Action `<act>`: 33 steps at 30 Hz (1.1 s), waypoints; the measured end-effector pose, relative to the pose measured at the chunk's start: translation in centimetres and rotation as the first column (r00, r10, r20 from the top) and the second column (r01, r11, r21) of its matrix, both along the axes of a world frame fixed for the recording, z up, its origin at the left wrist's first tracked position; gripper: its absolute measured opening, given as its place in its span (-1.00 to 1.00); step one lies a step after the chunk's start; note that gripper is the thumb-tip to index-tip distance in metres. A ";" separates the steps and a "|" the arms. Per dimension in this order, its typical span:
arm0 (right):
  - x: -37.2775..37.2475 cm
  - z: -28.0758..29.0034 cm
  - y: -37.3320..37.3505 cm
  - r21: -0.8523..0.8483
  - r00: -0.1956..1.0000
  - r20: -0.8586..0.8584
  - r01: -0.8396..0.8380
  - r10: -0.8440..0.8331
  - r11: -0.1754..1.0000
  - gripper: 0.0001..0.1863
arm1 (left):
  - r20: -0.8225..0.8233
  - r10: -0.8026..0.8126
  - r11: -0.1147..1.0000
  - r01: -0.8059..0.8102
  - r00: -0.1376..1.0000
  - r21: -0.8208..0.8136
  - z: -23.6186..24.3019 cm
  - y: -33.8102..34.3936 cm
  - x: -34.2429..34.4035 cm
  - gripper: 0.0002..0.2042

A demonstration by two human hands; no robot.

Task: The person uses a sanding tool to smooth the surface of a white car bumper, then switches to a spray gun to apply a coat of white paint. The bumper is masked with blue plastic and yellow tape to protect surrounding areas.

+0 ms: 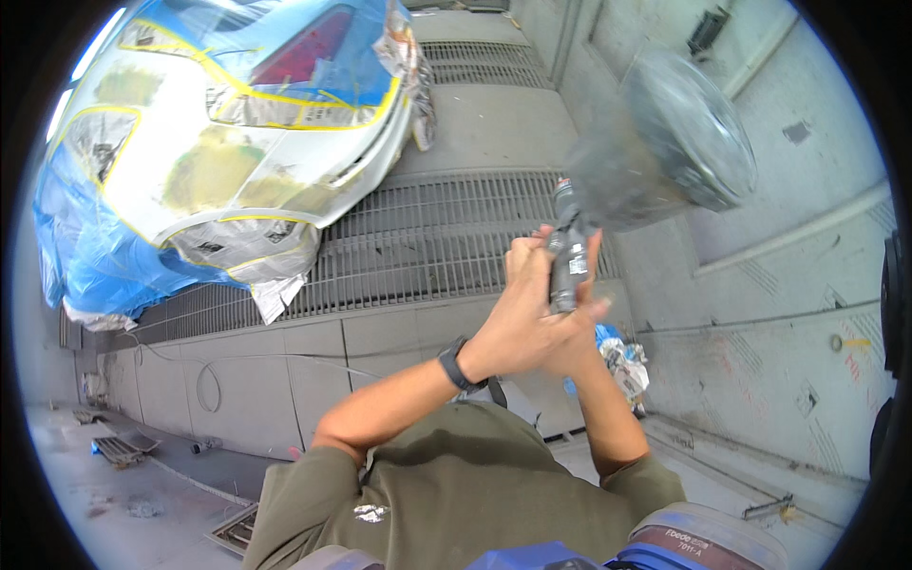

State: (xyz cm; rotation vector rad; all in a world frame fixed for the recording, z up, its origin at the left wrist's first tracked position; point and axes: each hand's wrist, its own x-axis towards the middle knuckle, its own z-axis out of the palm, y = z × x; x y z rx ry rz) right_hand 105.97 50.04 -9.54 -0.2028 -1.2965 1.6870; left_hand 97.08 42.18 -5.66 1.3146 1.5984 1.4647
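Both hands are together in front of my body, around what looks like a dark spray gun. My left hand, with a dark watch on its wrist, is closed about its left side. My right hand grips it from below and the right, one finger stretched up along the body. Above the gun tilts a large, translucent grey cup, smeared by motion; its join with the gun cannot be made out clearly. Palms and some fingertips are hidden behind the gun and each other.
A car masked with blue film, paper and yellow tape stands at the far left, with sanded patches. Metal floor grating runs beneath. A hose loops on the floor to the left. The grey wall is at right, crumpled wrapping beside it.
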 end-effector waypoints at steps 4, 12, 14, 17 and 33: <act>5.8 -1.6 3.2 0.024 0.934 0.090 0.345 -0.345 0.938 -0.48 | -0.029 -0.234 0.960 0.236 0.972 0.153 -4.5 2.1 6.7 0.06; 17.9 8.9 5.8 0.301 0.713 0.207 0.605 -0.670 0.737 -0.28 | -0.564 -0.606 0.786 0.531 0.561 -0.317 -18.2 -2.0 12.3 -0.24; 19.2 11.0 5.5 0.363 0.742 0.260 0.518 -0.618 0.774 -0.42 | -0.733 -0.529 0.732 0.667 0.427 -0.140 -18.3 0.6 15.9 -0.32; 19.1 10.3 4.5 0.312 0.737 0.447 0.403 -0.507 0.860 -0.48 | -0.630 -0.663 0.648 0.731 0.404 -0.214 -17.3 0.6 18.8 -0.34; 13.2 -9.3 0.5 0.338 0.476 0.707 0.423 -0.524 0.841 -0.40 | -0.297 -0.089 0.963 0.005 0.951 -0.271 -11.9 2.7 9.4 -0.65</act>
